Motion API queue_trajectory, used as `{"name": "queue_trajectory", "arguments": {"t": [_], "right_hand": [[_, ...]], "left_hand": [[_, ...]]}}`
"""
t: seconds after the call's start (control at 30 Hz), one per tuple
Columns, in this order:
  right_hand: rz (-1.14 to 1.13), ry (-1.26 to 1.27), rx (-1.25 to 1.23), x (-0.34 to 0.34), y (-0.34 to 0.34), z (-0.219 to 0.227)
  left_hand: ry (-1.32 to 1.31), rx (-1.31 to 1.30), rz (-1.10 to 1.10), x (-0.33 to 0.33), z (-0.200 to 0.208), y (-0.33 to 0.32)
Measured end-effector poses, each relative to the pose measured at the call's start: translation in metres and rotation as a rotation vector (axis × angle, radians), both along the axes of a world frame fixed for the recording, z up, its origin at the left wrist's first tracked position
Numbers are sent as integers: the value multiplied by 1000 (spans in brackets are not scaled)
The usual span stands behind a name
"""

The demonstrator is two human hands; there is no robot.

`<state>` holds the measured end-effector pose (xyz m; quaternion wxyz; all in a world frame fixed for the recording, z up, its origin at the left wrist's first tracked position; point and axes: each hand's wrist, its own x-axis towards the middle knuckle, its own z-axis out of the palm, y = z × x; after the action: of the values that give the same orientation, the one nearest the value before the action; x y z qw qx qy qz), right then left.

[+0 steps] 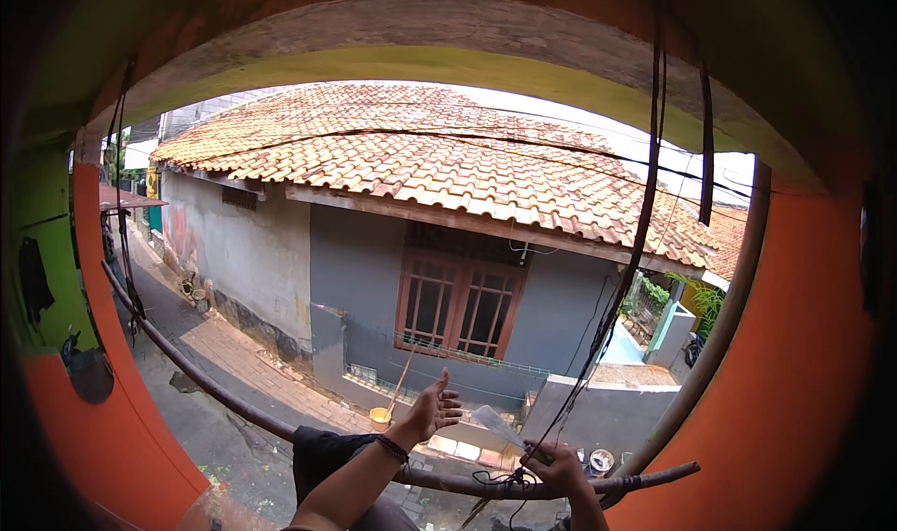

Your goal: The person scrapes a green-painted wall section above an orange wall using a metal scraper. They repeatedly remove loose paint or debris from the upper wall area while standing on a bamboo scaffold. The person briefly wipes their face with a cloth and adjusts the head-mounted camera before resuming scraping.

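My left hand [432, 410] is raised in the lower middle with its fingers spread and nothing in them. A dark bead bracelet [391, 448] circles that wrist. To its right, my right hand [559, 467] is closed round the lower end of a flat, broad-bladed pale tool [497, 424]; its grip is hidden by my fingers. The blade points up and left toward my left hand. Right beside my right hand, black cords [514, 480] are knotted round a long brown pole [448, 482]. Dark cloth [322, 454] hangs over the pole near my left forearm.
More dark cords [645, 213] hang from the beam above. An orange wall [794, 363] stands at the right, an orange post [121, 344] at the left. Below lies a paved lane [224, 438], with a yellow bucket [380, 420] by a grey tile-roofed house [360, 260].
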<state>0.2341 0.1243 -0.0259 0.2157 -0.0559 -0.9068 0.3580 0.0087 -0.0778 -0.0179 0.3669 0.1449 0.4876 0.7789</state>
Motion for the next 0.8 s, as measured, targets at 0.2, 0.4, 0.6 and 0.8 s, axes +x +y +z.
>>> {"name": "queue_trajectory", "arguments": {"t": [0.2,0.4,0.6,0.8], "right_hand": [[160,117,316,-3,-19,12],[239,165,373,-15,-25,3],[176,235,322,-2,-28,-3],[53,192,237,11,-37,2]], "left_hand": [[60,-91,-283,-6,9,0],[783,-481,206,1,-42,26],[649,-467,166,39,-13,9],[635,-354,353,35,-29,14]]}}
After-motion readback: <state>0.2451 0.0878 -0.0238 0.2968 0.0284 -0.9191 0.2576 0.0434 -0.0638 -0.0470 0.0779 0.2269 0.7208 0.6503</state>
